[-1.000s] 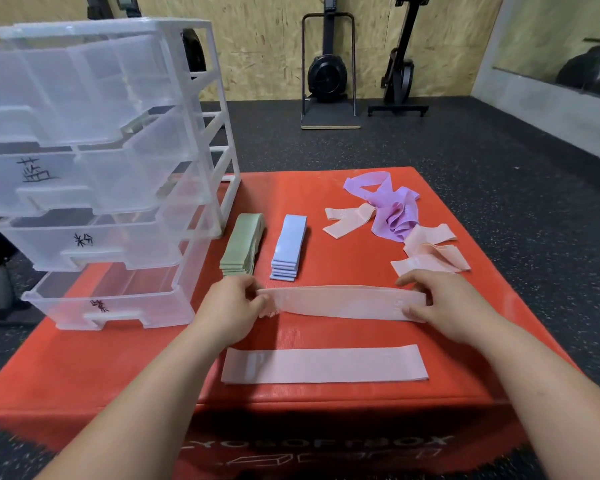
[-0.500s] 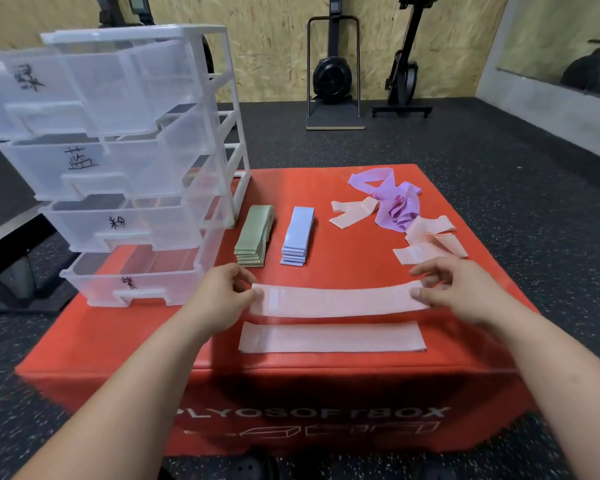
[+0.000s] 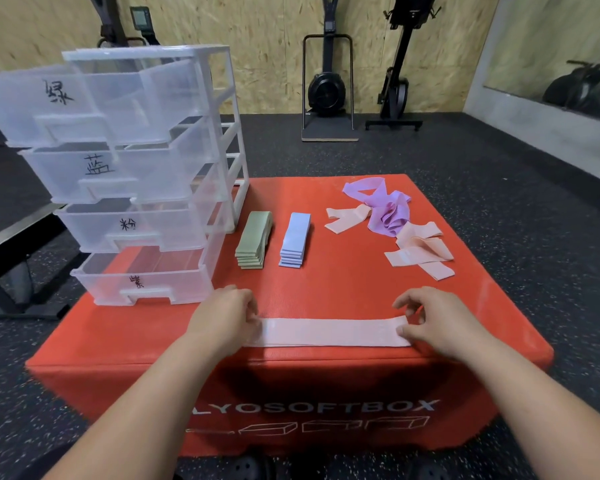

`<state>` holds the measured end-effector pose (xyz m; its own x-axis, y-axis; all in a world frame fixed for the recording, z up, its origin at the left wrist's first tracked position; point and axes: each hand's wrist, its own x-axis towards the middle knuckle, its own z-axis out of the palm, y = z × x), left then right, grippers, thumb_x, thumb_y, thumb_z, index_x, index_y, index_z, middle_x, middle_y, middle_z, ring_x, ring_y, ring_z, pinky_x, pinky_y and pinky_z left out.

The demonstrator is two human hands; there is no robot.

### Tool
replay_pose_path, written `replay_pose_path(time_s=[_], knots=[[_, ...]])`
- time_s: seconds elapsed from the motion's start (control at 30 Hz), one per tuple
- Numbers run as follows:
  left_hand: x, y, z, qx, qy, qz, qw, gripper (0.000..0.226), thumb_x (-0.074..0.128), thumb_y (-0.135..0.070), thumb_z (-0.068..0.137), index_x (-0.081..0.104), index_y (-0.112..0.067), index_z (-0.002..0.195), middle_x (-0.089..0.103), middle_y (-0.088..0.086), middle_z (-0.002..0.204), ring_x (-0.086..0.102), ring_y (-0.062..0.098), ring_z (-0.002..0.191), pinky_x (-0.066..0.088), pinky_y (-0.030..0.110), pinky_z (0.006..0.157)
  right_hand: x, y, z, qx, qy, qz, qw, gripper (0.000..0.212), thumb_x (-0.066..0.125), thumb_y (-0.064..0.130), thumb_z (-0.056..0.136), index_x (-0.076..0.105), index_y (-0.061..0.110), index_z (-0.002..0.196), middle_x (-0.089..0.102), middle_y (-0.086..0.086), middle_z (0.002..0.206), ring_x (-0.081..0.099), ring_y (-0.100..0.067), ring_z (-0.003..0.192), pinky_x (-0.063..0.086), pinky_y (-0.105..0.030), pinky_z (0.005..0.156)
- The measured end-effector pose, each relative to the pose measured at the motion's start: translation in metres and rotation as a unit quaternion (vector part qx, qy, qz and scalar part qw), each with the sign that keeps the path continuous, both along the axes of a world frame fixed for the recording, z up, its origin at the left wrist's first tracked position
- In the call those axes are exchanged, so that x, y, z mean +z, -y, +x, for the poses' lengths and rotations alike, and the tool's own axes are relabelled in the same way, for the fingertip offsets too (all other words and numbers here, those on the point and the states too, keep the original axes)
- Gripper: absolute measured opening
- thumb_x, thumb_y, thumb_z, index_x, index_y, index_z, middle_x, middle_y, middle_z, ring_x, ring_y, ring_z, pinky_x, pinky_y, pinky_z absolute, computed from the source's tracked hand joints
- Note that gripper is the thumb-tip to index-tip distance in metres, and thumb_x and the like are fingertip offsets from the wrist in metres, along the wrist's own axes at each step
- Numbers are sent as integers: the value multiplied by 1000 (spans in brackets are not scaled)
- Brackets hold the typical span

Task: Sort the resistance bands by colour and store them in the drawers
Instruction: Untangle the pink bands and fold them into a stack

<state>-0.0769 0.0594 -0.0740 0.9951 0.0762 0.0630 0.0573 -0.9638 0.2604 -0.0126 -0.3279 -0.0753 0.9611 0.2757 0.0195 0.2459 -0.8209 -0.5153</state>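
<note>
Pressing pink band (image 3: 329, 331) flat, both hands.

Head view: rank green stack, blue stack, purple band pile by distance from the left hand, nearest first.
From the left hand:
1. green stack, just beyond the hand, beside the drawers
2. blue stack, right of the green one
3. purple band pile, far right corner of the red box, tangled with loose pink bands

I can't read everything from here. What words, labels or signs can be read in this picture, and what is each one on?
"绿": top drawer.
"蓝": second drawer.
"粉": third drawer.
"紫": bottom drawer.
"LYOSOFTBOX": front of the red box, its first letter hidden by an arm.
Small screen on the machine behind: too blurred to read.
</note>
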Motion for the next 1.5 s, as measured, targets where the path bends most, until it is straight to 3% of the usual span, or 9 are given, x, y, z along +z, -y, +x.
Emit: replay_pose_path(time_s=[0.2,0.3,0.4,0.53,0.83,1.03,1.13,1.3,1.5], knots=[[0,-4,4,-64,13,2,998,31,77,-41,87,68,-33,117,53,-10,107,53,20,104,51,37,91,7,8,1,45,25,-19,998,39,91,39,72,68,47,102,64,17,105,63,1,90,51,-27,84],[5,-7,1,-135,-45,-21,990,51,80,-49,78,65,-41,126,57,-20,114,54,10,109,50,31,94,11,8,2,130,-3,-60,990,62,92,52,62,69,42,119,60,27,120,59,7,109,46,-18,95],[4,-8,-1,-164,-66,-20,984,65,81,-54,68,64,-44,130,59,-25,114,57,4,109,51,29,96,12,5,3,153,-26,-95,983,66,95,44,63,69,39,124,64,25,118,60,5,108,46,-16,96],[9,-9,-1,-167,-60,-29,984,60,83,-42,72,65,-42,129,64,-24,112,61,4,105,54,30,92,11,11,7,132,-43,-61,988,66,98,32,64,70,39,123,69,25,113,65,4,104,53,-22,95],[10,-8,2,-163,-71,-25,984,54,75,-37,74,67,-43,126,63,-21,108,62,4,101,56,30,90,10,12,12,138,-44,-69,987,64,98,33,64,70,41,121,69,28,111,65,5,103,53,-22,94],[10,-6,9,-173,-73,-13,982,69,83,-58,70,61,-45,134,58,-21,109,58,5,104,53,30,93,9,12,15,143,-33,-67,987,61,95,44,65,69,43,121,67,28,112,63,8,100,52,-19,92],[11,3,17,-171,-44,-24,984,59,78,-59,80,60,-44,135,57,-23,111,56,3,107,53,30,93,9,11,24,132,-17,-49,990,50,90,46,74,69,43,119,66,25,113,64,6,101,54,-25,94],[13,39,41,-184,1,-41,982,50,74,-54,90,61,-39,137,60,-17,121,55,6,115,52,31,97,9,2,50,70,39,-70,994,37,80,48,85,67,43,119,60,16,127,59,-8,119,48,-33,103],[-1,84,73,-192,5,-45,980,42,69,-44,94,62,-36,134,58,-11,124,56,14,119,51,35,97,-3,-14,81,2,33,-127,991,59,64,61,93,53,38,146,43,4,155,37,-23,145,38,-43,117]])
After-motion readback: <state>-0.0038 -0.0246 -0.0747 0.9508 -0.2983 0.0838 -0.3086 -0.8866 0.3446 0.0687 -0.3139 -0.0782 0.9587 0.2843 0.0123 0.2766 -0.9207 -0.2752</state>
